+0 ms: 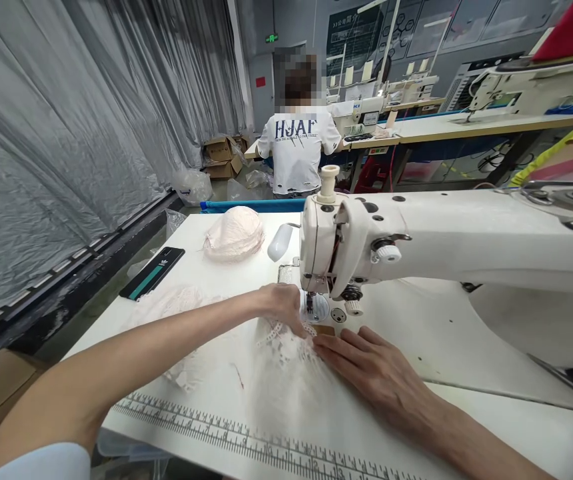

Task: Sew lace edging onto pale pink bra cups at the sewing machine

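Note:
A sheer white lace fabric with a scalloped edge lies on the white sewing table just before the needle area of a white sewing machine. My left hand reaches in beside the presser foot, its fingers closed on the lace edge. From the right, my right hand meets it, with the index fingertip at the same edge and the other fingers bent; its thumb is hidden. A small brown piece shows between the hands. More pale lace lies under and behind my left forearm.
A pale pink moulded cup and a dark phone lie at the table's far left. A printed ruler runs along the front edge. The machine arm spans the right side. A person in a white shirt sits ahead.

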The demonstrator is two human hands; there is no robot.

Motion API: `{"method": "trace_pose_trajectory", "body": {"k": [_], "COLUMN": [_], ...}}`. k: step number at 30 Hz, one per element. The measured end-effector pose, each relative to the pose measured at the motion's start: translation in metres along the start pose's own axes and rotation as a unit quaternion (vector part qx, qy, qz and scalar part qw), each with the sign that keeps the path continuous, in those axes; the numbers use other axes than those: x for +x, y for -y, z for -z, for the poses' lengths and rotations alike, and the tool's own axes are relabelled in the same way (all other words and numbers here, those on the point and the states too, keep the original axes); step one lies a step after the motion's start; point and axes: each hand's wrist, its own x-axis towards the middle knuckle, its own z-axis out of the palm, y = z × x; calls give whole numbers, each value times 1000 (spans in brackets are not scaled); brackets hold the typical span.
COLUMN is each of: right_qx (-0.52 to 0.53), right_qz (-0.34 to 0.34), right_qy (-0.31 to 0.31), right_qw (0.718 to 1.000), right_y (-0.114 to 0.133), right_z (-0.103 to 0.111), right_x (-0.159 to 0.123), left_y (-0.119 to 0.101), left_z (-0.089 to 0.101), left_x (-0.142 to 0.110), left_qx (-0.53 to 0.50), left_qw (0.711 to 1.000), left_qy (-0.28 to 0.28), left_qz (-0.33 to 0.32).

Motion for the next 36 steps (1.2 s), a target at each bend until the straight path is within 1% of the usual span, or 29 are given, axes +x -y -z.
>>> {"method": "trace_pose_trajectory", "body": {"k": [2, 4, 6, 7, 8, 9, 10, 11, 12, 13, 14, 16, 19, 23, 29, 33, 36], "right_qx": [0, 9, 20, 23, 24, 22, 19, 16, 14, 13, 14, 19, 17, -2, -36, -52, -61], "right_qz": [-12, -26, -37, -41, -46, -51, -54, -56, -57, -57, -59, -65, -76, -83, -85, -77, -75], "right_qy": [-3, -5, -5, -5, -6, -6, -6, -6, -7, -7, -7, -3, 6, 13, 49, 44, 34], "right_qw": [1000, 1000, 999, 999, 999, 998, 998, 998, 998, 998, 998, 998, 997, 996, 995, 995, 995], "right_y": [0, 1, 1, 1, 1, 1, 1, 1, 1, 1, 0, 0, -1, -4, -8, -9, -9], "right_z": [-1, -3, -5, -6, -7, -9, -10, -11, -11, -12, -12, -12, -12, -14, -18, -19, -20], "right_x": [0, 0, 1, 1, 1, 2, 2, 2, 2, 3, 3, 3, 5, 5, 3, 3, 1], "left_y": [6, 11, 14, 15, 16, 17, 18, 20, 22, 24, 27, 31, 36, 41, 47, 48, 47], "left_z": [9, 11, 4, -4, -14, -25, -36, -46, -55, -62, -67, -70, -64, -57, -55, -55, -55], "left_x": [0, -5, -13, -18, -22, -26, -29, -31, -32, -32, -31, -30, -29, -25, -16, -16, -18], "left_qx": [50, 77, 93, 102, 110, 121, 138, 155, 171, 185, 195, 206, 215, 215, 190, 183, 196], "left_qw": [998, 990, 977, 968, 958, 942, 922, 904, 888, 878, 872, 863, 857, 858, 864, 863, 856], "left_qy": [-45, -112, -190, -230, -266, -300, -319, -329, -335, -338, -343, -357, -362, -351, -337, -332, -347], "left_qz": [20, 32, 33, 14, -21, -93, -168, -225, -264, -283, -289, -291, -296, -307, -323, -334, -328]}}
